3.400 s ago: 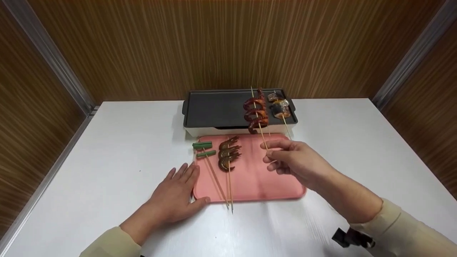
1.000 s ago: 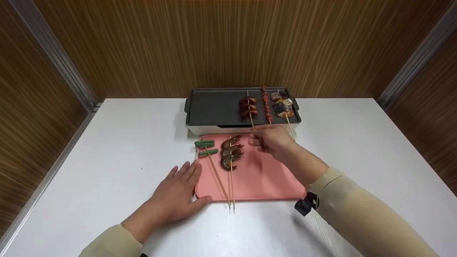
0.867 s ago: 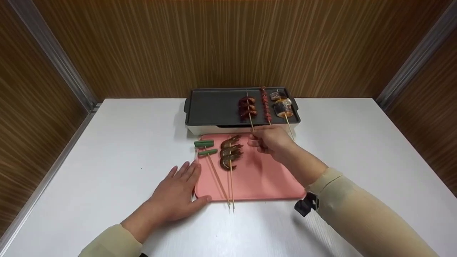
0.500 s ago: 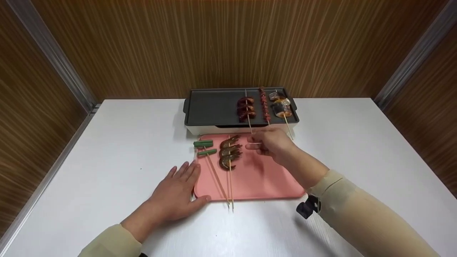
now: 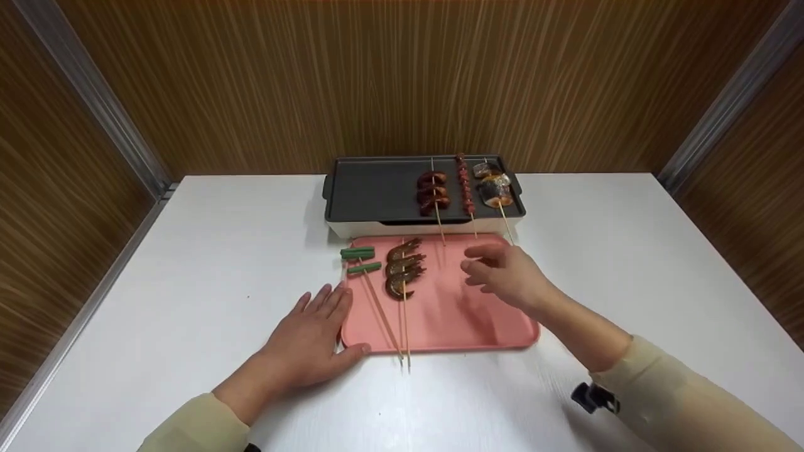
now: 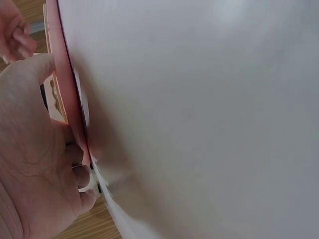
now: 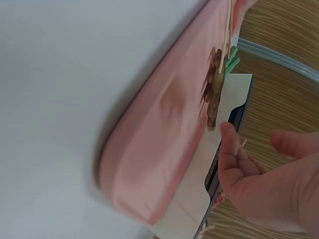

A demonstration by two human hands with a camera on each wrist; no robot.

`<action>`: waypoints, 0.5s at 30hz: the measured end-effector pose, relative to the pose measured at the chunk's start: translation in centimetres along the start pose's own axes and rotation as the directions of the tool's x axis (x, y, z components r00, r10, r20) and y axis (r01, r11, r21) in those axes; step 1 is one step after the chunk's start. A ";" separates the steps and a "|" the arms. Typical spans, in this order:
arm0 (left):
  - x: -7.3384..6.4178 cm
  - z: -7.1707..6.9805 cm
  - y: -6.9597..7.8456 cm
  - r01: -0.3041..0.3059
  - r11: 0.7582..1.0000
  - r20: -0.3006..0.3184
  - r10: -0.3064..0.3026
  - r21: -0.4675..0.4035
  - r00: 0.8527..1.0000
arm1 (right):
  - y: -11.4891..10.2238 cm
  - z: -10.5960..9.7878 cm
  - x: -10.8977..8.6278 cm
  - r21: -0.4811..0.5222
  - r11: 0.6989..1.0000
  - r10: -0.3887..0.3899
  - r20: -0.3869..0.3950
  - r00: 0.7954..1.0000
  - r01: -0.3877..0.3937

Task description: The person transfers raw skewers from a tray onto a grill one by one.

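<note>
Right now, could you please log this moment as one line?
left hand: touching pink tray | right hand: empty, above tray | black griddle: three skewers | tray: shrimp skewer, green-topped skewer

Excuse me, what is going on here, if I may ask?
Someone is working at the griddle, where a curled dark skewer, a thin red skewer and a chunky skewer lie. The shrimp skewer and green skewer rest on the pink tray. The left hand touches the tray's edge; the right hand hovers, empty, above the tray.

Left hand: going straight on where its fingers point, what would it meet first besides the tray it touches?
Most likely the skewered green pieces, just ahead of the left hand at the left edge of the pink tray; height is unclear.
</note>
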State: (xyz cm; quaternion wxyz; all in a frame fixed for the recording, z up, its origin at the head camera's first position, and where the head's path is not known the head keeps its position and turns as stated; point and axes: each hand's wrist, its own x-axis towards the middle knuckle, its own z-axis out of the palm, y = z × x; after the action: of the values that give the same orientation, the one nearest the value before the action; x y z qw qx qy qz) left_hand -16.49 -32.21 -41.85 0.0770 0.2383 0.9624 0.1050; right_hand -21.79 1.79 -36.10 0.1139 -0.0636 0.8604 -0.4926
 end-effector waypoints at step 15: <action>-0.3 -1.7 0.4 0.074 0.991 -0.024 -0.078 -0.114 0.997 | 3.8 -3.0 -4.5 -0.479 0.869 -0.129 0.024 0.991 0.125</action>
State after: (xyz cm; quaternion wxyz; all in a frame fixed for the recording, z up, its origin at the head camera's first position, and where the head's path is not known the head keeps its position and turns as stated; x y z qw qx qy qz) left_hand -16.37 -32.35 -40.09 0.0805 0.1952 0.9643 0.1599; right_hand -18.21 7.16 -37.30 0.0581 -0.1441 0.9499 -0.2711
